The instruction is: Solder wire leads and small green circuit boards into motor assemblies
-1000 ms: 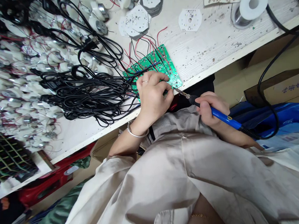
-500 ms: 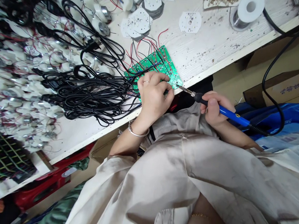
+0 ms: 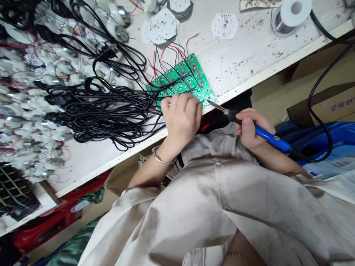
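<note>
A green circuit board (image 3: 181,75) lies at the bench's front edge, with red and black wires crossing its surface. My left hand (image 3: 181,121) grips its lower edge and hides that part of the board. My right hand (image 3: 251,129) is closed around a blue-handled soldering iron (image 3: 270,138). The iron's metal tip (image 3: 215,106) reaches to the board's near corner, at or very close to it. A black cable runs from the iron's handle toward the upper right.
A solder spool (image 3: 295,12) and white hexagonal LED boards (image 3: 224,26) lie on the speckled bench (image 3: 255,45). Tangled black cords (image 3: 101,108) lie over white wired parts (image 3: 17,95) at left. Below the bench edge are a cardboard box (image 3: 338,100) and a blue bag (image 3: 324,138).
My left hand has slid slightly down the board, showing more of its surface. The soldering iron's tip has moved slightly left, closer to the board's corner.
</note>
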A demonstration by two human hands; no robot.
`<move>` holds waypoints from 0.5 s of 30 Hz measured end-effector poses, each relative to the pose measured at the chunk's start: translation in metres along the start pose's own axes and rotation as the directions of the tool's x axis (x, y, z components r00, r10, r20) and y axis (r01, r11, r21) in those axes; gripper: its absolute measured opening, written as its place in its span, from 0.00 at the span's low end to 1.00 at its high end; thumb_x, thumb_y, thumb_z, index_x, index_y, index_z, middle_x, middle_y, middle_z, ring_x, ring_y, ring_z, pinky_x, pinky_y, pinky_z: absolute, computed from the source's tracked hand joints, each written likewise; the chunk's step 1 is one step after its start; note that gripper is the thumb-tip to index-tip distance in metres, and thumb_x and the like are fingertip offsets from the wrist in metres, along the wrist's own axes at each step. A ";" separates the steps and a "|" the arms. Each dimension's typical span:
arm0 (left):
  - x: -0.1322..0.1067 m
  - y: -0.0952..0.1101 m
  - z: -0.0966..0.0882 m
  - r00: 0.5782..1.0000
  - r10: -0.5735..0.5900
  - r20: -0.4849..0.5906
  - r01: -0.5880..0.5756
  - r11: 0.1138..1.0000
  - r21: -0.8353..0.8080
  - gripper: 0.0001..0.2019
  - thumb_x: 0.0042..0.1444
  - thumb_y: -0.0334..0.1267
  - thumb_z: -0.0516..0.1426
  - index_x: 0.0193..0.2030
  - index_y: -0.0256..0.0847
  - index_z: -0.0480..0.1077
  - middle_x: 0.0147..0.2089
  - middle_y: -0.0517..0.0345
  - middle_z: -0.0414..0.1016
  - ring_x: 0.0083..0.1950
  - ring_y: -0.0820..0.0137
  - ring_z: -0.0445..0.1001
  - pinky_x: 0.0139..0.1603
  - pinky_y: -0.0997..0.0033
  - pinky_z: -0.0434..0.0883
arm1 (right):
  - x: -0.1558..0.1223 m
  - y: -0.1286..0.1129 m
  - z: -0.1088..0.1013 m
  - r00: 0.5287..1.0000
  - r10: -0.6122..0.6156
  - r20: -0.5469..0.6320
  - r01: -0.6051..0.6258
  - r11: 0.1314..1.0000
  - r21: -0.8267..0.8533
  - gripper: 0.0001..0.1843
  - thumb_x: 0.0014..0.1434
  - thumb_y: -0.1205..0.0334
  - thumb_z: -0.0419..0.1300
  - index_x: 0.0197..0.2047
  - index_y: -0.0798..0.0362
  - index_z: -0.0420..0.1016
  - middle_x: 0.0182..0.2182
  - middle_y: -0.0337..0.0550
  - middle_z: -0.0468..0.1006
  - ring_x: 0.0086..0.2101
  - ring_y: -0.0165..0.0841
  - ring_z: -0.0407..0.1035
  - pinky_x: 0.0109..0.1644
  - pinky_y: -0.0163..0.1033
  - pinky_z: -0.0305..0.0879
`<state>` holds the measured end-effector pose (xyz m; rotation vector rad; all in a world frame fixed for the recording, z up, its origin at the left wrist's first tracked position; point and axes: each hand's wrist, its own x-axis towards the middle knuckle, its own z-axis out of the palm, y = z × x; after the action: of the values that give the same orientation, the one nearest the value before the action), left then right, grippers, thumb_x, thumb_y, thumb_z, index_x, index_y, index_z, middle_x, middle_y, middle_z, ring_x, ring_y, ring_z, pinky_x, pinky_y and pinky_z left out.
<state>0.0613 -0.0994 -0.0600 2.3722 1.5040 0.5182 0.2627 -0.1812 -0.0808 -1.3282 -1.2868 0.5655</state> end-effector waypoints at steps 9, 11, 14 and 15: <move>-0.003 -0.001 0.008 0.999 -0.027 -0.046 0.026 1.000 -0.003 0.10 0.71 0.44 0.52 0.41 0.44 0.70 0.49 0.47 0.78 0.53 0.54 0.73 0.56 0.51 0.59 | 0.008 -0.020 -0.003 0.998 -0.055 0.037 0.058 0.993 -0.104 0.07 0.67 0.59 0.57 0.42 0.42 0.77 0.32 0.37 0.84 0.27 0.33 0.78 0.28 0.43 0.79; -0.004 -0.002 0.011 0.997 -0.018 -0.076 0.018 1.000 0.008 0.10 0.71 0.45 0.52 0.41 0.44 0.69 0.49 0.47 0.78 0.53 0.54 0.73 0.56 0.52 0.60 | 0.007 -0.018 -0.002 0.998 -0.015 0.057 0.021 0.995 -0.102 0.06 0.67 0.58 0.58 0.42 0.40 0.77 0.32 0.37 0.84 0.25 0.33 0.77 0.26 0.43 0.77; -0.004 -0.003 0.010 0.997 -0.016 -0.071 0.016 1.000 0.000 0.10 0.70 0.45 0.54 0.40 0.44 0.69 0.49 0.48 0.77 0.54 0.55 0.73 0.56 0.53 0.61 | 0.007 -0.019 0.000 0.998 0.012 0.061 -0.007 0.996 -0.089 0.06 0.67 0.55 0.58 0.42 0.39 0.77 0.31 0.37 0.84 0.22 0.33 0.75 0.25 0.46 0.76; -0.003 -0.003 0.009 0.998 -0.020 -0.058 0.019 1.000 -0.012 0.09 0.70 0.45 0.54 0.40 0.44 0.68 0.50 0.48 0.77 0.54 0.55 0.72 0.56 0.54 0.61 | 0.007 -0.020 0.000 0.998 0.020 0.062 -0.014 0.996 -0.089 0.06 0.67 0.55 0.58 0.42 0.39 0.77 0.31 0.37 0.84 0.22 0.33 0.75 0.25 0.46 0.76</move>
<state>0.0612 -0.1015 -0.0699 2.3506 1.5434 0.5936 0.2576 -0.1798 -0.0608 -1.4055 -1.3664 0.5715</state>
